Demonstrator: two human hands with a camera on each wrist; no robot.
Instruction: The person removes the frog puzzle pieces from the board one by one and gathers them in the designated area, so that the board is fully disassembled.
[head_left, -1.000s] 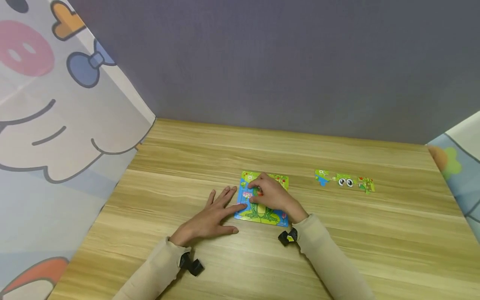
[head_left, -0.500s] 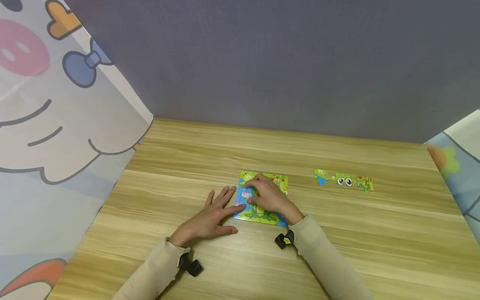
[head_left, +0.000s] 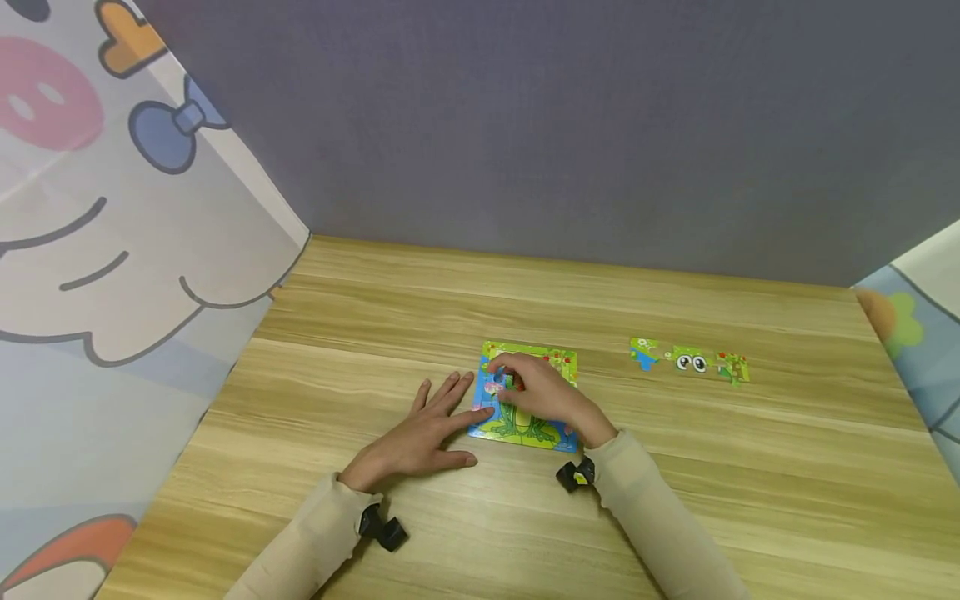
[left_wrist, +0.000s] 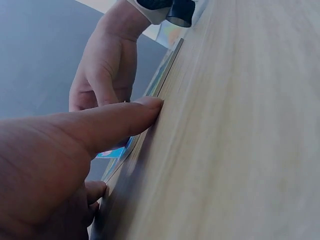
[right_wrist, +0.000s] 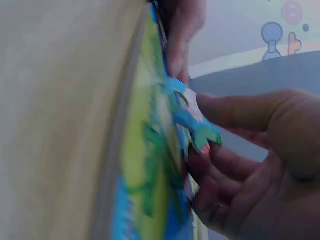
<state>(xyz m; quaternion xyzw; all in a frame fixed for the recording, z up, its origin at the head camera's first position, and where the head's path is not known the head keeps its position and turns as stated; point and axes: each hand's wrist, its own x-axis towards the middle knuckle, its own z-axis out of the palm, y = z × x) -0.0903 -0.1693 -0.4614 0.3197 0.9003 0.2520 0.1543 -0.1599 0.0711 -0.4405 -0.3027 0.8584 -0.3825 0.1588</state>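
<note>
A frog jigsaw puzzle board (head_left: 517, 433) lies flat on the wooden table. My right hand (head_left: 547, 390) is over its upper left part, pinching a blue jigsaw piece (right_wrist: 192, 112) with a pink flower and a green tab between thumb and fingers. In the right wrist view the piece stands tilted up from the board's surface. My left hand (head_left: 420, 437) lies spread at the board's left side, with the index fingertip on its lower left edge. The left thumb (left_wrist: 145, 102) rests at the table surface near the board's front edge.
To the right of the board lie loose pieces: a blue and green piece (head_left: 643, 353), one with two big eyes (head_left: 690, 362), and a green one with red dots (head_left: 733, 367). A grey partition (head_left: 555, 150) stands behind the table (head_left: 420, 283), with cartoon-printed walls at both sides.
My right hand's fingers have shifted slightly over the board's upper left, and more of the blue piece shows between them. The left hand and the loose pieces have stayed put.
</note>
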